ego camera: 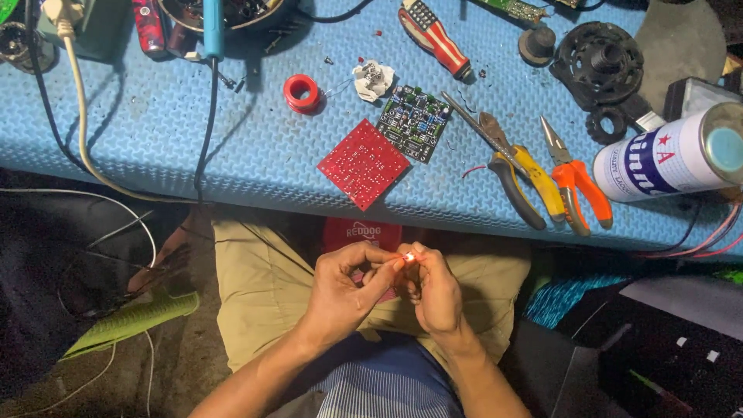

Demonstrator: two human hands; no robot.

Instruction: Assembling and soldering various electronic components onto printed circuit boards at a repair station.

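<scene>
Small red part (408, 257) between both hands

We saw a white cylindrical can (672, 157) lying on its side at three o'clock on the blue table (232, 147), its label white with dark blue lettering and a red star, its round end pale blue. At six o'clock from the red circuit board, just below the table edge, sat a red package (362, 232) with white lettering. We saw no screens or signs.
</scene>
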